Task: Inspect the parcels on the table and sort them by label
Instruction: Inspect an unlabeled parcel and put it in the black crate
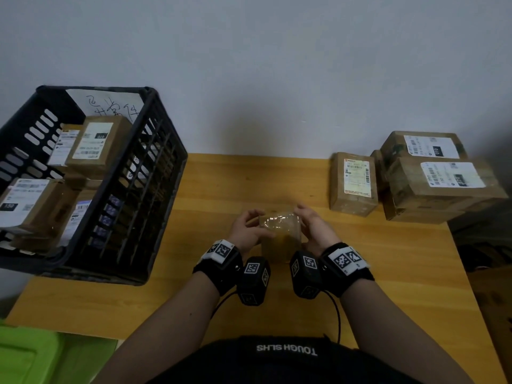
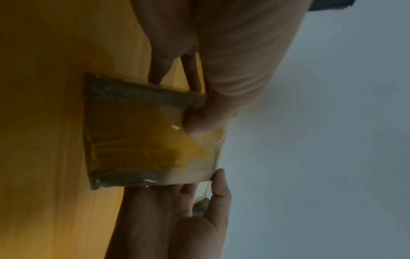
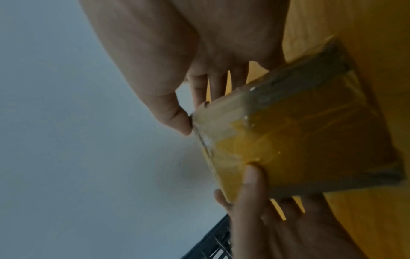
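While both hands, left hand (image 1: pixel 246 225) and right hand (image 1: pixel 313 225), grip taped parcel (image 1: pixel 279 231) upright on table (image 1: pixel 249 184), label unseen; several parcels already inside crate (image 1: pixel 155 151) left of it; three boxes (image 1: pixel 415 176) right of it unsorted.

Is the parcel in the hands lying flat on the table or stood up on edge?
On edge: the taped parcel stands with its lower edge on the table, left hand and right hand gripping its sides.

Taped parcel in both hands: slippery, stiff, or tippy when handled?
The taped parcel looks glossy, so probably slick. Its edges stay straight under the left hand and right hand, suggesting stiffness. Standing on a narrow side, it may tip if released.
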